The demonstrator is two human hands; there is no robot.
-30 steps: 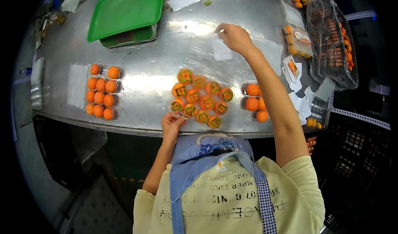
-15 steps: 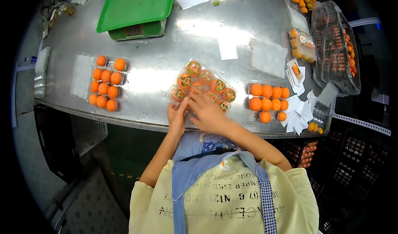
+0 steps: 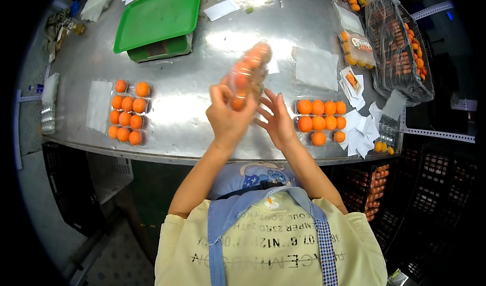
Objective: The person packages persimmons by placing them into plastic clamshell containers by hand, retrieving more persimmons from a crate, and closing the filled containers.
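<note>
A clear plastic pack of orange persimmons (image 3: 243, 74) is tipped up on its edge above the table, blurred by motion. My left hand (image 3: 228, 113) grips its near end, with the fingers wrapped round the plastic. Just right of the pack, my right hand (image 3: 277, 120) is open, its fingers spread and close to the lower side; whether they touch it I cannot tell. To the left lies an open tray of persimmons (image 3: 125, 111). Another tray of persimmons (image 3: 320, 121) sits to the right, near the table's front edge.
A green tray (image 3: 158, 20) rests on a box at the back left. On the right are loose white cards (image 3: 360, 136), a labelled fruit pack (image 3: 360, 50) and a plastic-lined crate (image 3: 397, 48). White foam sheets (image 3: 316, 69) lie on the metal table (image 3: 182, 91).
The persimmon pack was flat on the table under both hands; now it is lifted and tilted up in my left hand. My right hand has come off its top to the right side.
</note>
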